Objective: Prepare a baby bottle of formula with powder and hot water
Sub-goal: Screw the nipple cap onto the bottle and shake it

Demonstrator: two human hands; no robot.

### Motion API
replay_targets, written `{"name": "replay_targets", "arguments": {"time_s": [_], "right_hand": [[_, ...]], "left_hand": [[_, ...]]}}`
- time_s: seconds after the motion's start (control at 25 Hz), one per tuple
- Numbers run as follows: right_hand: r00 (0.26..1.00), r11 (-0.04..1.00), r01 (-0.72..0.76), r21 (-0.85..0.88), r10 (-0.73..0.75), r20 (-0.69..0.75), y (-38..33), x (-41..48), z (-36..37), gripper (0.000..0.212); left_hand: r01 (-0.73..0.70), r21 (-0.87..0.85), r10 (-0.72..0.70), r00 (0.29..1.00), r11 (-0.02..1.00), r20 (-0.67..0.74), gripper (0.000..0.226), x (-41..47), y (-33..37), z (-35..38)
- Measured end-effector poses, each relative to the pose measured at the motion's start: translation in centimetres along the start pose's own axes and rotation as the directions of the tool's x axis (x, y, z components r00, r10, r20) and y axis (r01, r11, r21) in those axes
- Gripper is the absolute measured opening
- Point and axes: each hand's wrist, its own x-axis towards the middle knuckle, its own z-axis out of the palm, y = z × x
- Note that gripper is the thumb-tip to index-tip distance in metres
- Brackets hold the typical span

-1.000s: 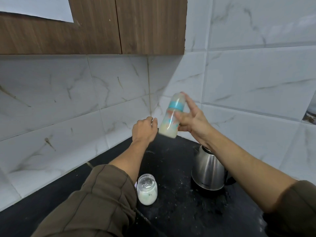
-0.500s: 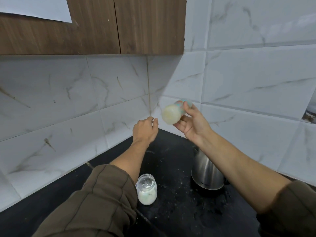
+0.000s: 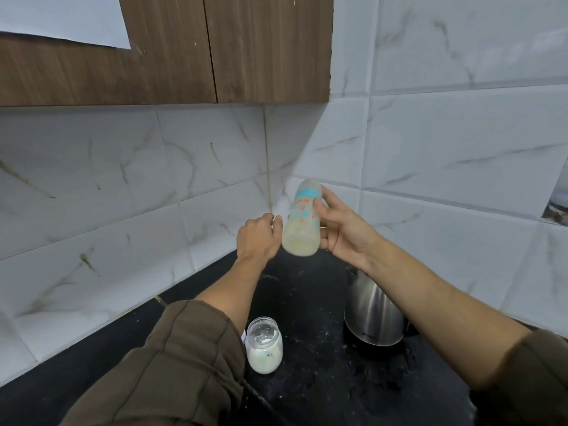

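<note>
Above the black counter (image 3: 307, 302), our right hand (image 3: 344, 232) grips one milky, printed plastic baby bottle (image 3: 302, 222); our left hand (image 3: 256, 236) curls beside it, and we cannot tell whether it holds anything. Below stand one glass powder jar (image 3: 264, 345) and one steel kettle (image 3: 372, 312).

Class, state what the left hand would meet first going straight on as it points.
Probably the tiled wall near the corner; the bottle sits just right of the path of the left hand, depth unclear.
</note>
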Motion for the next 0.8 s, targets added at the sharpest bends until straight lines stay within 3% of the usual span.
{"name": "replay_targets", "arguments": {"time_s": [0.08,0.24,0.32,0.4,0.48,0.6,0.68,0.72,0.8], "right_hand": [[0.999,0.998,0.011,-0.069,-0.007,0.052,0.0,-0.4,0.2,0.056],[0.966,0.977,0.129,0.169,-0.086,-0.243,-0.6,1.1,-0.2,0.050],[0.980,0.986,0.083,0.145,-0.054,-0.191,-0.6,0.8,-0.1,0.050],[0.998,0.999,0.010,-0.031,-0.012,-0.058,-0.5,0.1,0.1,0.058],[0.999,0.996,0.038,-0.075,-0.040,-0.032,-0.4,-0.1,0.0,0.063],[0.950,0.968,0.207,0.143,-0.164,-0.265,-0.9,1.1,-0.4,0.062],[0.922,0.942,0.277,0.188,-0.206,-0.328,-0.9,1.5,-0.3,0.062],[0.933,0.955,0.259,0.145,-0.209,-0.292,-0.9,1.3,-0.2,0.066],[0.975,0.978,0.183,-0.103,-0.194,-0.105,-0.8,0.3,0.3,0.079]], "left_hand": [[-0.007,0.019,0.007,1.000,1.000,-0.002,0.032,0.1,0.2,-0.3],[0.019,-0.042,-0.020,0.999,0.999,-0.036,0.043,-0.1,0.3,-0.4],[0.009,-0.037,-0.010,0.999,0.999,-0.033,0.042,-0.1,0.2,-0.3],[-0.009,-0.003,0.009,1.000,1.000,-0.018,0.034,-0.1,0.2,-0.3],[-0.008,0.001,0.008,1.000,1.000,-0.017,0.033,-0.2,0.2,-0.5],[0.010,-0.038,-0.011,1.000,0.999,-0.026,0.043,-0.3,0.1,-0.4],[0.022,-0.047,-0.023,0.999,0.999,-0.031,0.046,-0.4,0.1,-0.4],[0.021,-0.044,-0.022,0.999,0.999,-0.028,0.045,-0.4,-0.1,-0.4],[-0.009,0.000,0.009,1.000,1.000,-0.001,0.036,-0.3,-0.3,-0.3]]}}
